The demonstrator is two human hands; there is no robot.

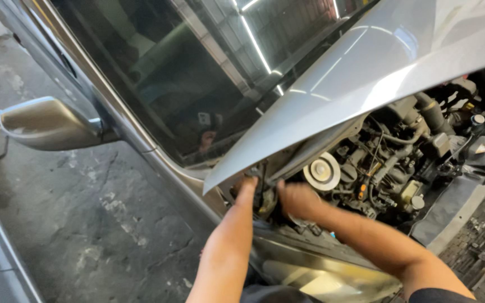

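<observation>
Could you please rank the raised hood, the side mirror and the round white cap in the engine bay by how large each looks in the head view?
1. Raised hood
2. Side mirror, though it sits nearer the camera
3. Round white cap

Side mirror [49,123], windshield [197,73], cracked concrete floor [96,224], w/ stains.

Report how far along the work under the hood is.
Done: the silver hood is raised, exposing the engine bay. In hand: both the left hand and right hand reach into the rear corner by the windshield, near the hood's hinge area; what they grip is hidden. Left: cannot tell; no loose part or tool is visible.
</observation>
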